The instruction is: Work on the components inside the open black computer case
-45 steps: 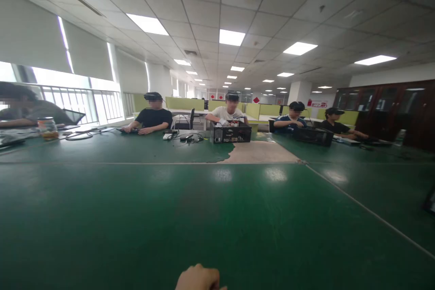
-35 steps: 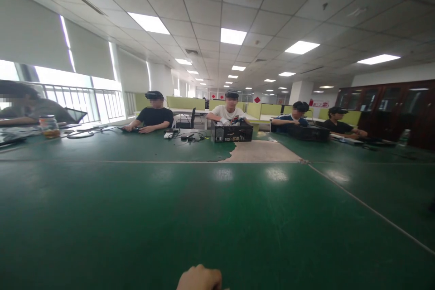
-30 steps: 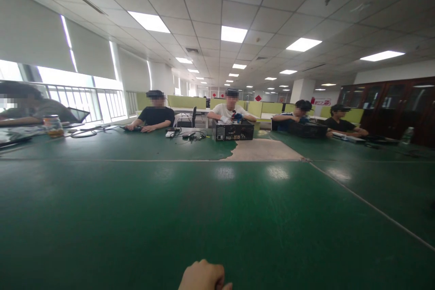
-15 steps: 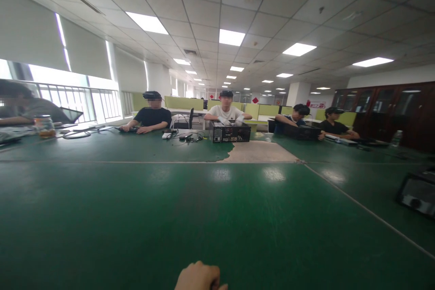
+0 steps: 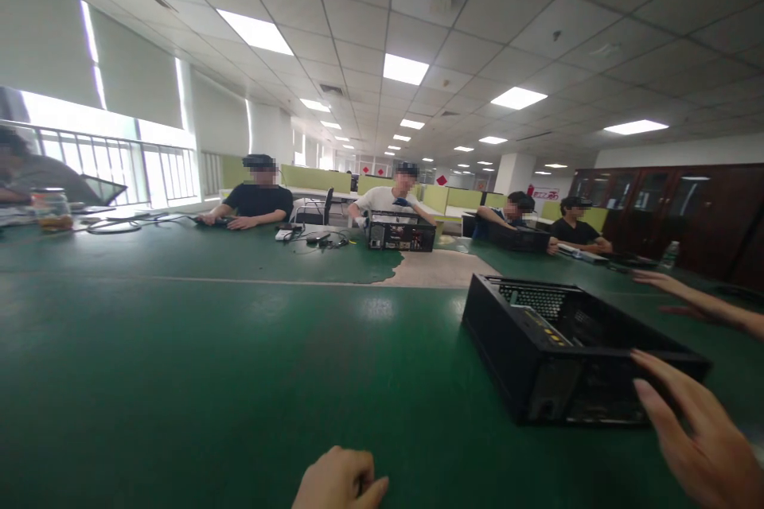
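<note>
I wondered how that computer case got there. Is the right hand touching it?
Touching, it seems: in the head view the right hand lays its fingertips on the near top edge of the black computer case.

Left hand (image 5: pixel 337 481): curled, cut off at bottom edge; wrist out of frame. Right hand (image 5: pixel 698 437): fingers spread, palm and wrist cut by the bottom-right corner. Computer case (image 5: pixel 561 346): interior dark, contents unreadable. Another person's hand (image 5: pixel 692 298): arm runs off right edge. Seated person (image 5: pixel 29 175) at far left: cropped, blurred.
</note>
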The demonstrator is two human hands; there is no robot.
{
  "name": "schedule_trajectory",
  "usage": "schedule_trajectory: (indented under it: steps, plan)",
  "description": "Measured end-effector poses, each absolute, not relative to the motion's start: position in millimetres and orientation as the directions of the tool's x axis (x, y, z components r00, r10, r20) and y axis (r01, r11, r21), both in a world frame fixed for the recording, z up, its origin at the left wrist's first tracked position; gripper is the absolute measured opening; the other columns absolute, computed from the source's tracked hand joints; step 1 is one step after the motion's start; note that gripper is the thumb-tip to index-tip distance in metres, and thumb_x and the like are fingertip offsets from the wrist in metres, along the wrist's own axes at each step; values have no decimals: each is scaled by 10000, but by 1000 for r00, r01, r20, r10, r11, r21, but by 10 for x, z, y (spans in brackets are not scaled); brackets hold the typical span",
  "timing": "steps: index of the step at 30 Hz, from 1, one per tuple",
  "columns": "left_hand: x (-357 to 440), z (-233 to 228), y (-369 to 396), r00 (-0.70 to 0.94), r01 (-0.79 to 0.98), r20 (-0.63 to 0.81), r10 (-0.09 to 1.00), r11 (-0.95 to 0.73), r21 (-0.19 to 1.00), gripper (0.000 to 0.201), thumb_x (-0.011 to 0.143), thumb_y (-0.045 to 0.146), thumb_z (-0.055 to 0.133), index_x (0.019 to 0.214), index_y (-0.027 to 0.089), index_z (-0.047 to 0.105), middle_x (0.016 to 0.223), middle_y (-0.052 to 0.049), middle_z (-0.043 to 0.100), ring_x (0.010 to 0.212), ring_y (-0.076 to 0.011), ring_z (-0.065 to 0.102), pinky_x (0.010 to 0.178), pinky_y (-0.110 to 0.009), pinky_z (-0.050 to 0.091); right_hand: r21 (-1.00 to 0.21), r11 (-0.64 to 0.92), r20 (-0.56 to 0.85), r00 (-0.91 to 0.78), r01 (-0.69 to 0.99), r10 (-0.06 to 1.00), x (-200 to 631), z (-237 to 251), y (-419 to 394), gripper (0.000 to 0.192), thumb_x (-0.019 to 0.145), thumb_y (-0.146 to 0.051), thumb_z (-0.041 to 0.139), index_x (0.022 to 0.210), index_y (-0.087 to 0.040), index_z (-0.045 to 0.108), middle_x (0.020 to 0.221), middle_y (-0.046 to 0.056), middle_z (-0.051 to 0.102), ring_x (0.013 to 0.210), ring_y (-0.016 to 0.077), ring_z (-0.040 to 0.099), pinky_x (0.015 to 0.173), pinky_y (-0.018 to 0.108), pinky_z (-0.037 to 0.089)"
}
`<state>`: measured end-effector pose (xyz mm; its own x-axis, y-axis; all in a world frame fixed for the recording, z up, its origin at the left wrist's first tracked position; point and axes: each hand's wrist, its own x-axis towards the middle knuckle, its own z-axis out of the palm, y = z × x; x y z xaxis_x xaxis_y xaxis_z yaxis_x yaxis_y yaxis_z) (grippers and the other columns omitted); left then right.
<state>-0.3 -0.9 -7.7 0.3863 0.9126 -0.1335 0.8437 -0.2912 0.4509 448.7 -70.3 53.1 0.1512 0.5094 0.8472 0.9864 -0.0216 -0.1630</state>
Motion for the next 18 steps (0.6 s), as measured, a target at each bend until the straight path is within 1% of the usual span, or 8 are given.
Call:
schedule_trajectory:
  steps: [2,4,6,8,9,13,15,18]
  plan:
    - [-26,-73,0,346,807,-46,937,-272,524,339,851,463,485,663,193,564,728,2,619,773,-173,555,661,-259,369,-39,34,811,12,999,586,4782,499,-294,546,883,-560,372,1230,-186,567,1268,90,582,1194,293,515,995,461,400]
    - [-85,-43,19,309,745,50,950,-275,608,395,866,494,448,632,184,513,652,13,538,679,-148,498,610,-247,341,10,50,809,-38,999,586,4846,443,73,484,886,-530,370,990,-164,669,1023,102,681,1016,269,603,899,424,430]
    - [-177,31,45,274,673,122,954,-280,685,439,872,530,419,608,181,460,599,28,439,600,-127,413,570,-248,308,-42,-33,889,52,999,455,4723,393,319,493,886,-499,356,611,-186,621,605,65,610,650,209,589,695,369,425]
    - [-279,174,79,244,597,183,952,-296,745,464,875,553,403,592,185,411,583,38,360,571,-115,346,551,-251,280,-116,-98,940,141,988,311,4478,373,406,537,883,-476,345,440,-211,493,430,25,446,476,162,467,585,334,352]
    - [-321,281,102,230,566,215,949,-310,764,470,874,559,403,586,188,391,581,41,332,568,-112,326,546,-251,270,-132,-103,944,156,986,291,4323,377,390,538,885,-465,347,429,-212,481,419,18,428,466,153,450,582,326,335]
    - [-279,965,245,260,514,345,902,-432,741,465,871,547,447,584,183,406,572,45,347,558,-105,344,539,-238,274,-174,-56,902,182,983,391,3528,423,56,506,928,-418,341,508,-205,527,491,10,499,558,155,498,714,343,347]
    - [-66,1388,340,352,514,421,836,-548,660,463,887,531,442,592,174,447,572,42,400,561,-104,388,548,-233,293,-178,-7,879,162,984,448,3061,430,-190,486,945,-395,348,536,-204,528,525,7,520,599,161,508,771,365,330]
    - [452,1888,488,500,567,488,716,-696,440,480,912,523,415,613,164,525,588,24,469,577,-111,437,558,-239,306,-149,137,782,32,979,622,2442,430,-578,344,917,-367,436,643,-223,587,615,-5,591,672,176,537,787,377,308]
